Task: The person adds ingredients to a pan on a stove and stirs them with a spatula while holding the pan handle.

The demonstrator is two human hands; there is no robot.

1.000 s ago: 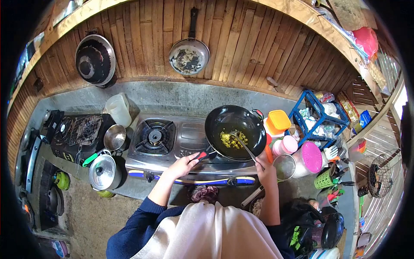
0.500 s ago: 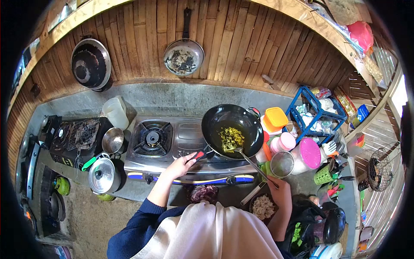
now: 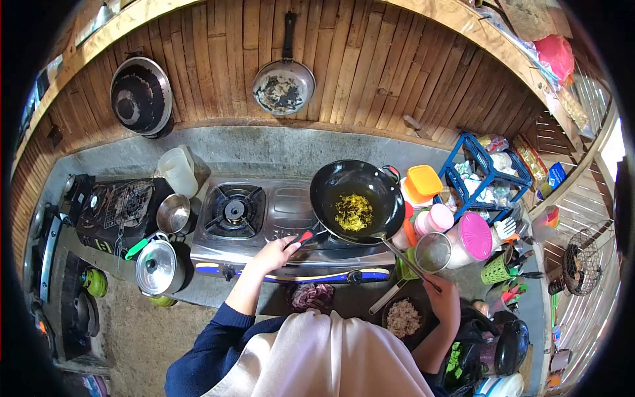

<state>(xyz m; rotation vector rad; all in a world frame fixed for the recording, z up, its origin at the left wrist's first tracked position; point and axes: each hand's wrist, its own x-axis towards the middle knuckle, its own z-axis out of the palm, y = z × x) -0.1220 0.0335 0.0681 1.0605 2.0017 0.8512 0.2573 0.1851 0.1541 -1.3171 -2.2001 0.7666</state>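
Observation:
My left hand point(image 3: 274, 255) is closed around the black-and-red handle of a dark wok point(image 3: 331, 188), which sits over the right side of the gas stove point(image 3: 284, 248). Chopped yellow-green food point(image 3: 354, 212) lies in oil at the bottom of the wok. In my right hand point(image 3: 443, 301) is the long handle of a metal spatula point(image 3: 403, 257); its head is at the wok's near rim, off the food, and its exact shape is hard to make out. Below that hand stands a dark bowl of cooked rice point(image 3: 403, 317).
A bare burner point(image 3: 233, 210) is on the stove's left. A lidded pot point(image 3: 157, 266) and a small steel pot point(image 3: 173, 215) stand further left. Plastic containers point(image 3: 426, 182), a strainer point(image 3: 433, 252) and a blue rack point(image 3: 486, 173) crowd the right. Purplish sliced food point(image 3: 311, 296) lies in front.
The spatula has come out of the food to the wok's near rim, as my right hand moved right and slightly down. The food is gathered more loosely. My left hand stays on the handle.

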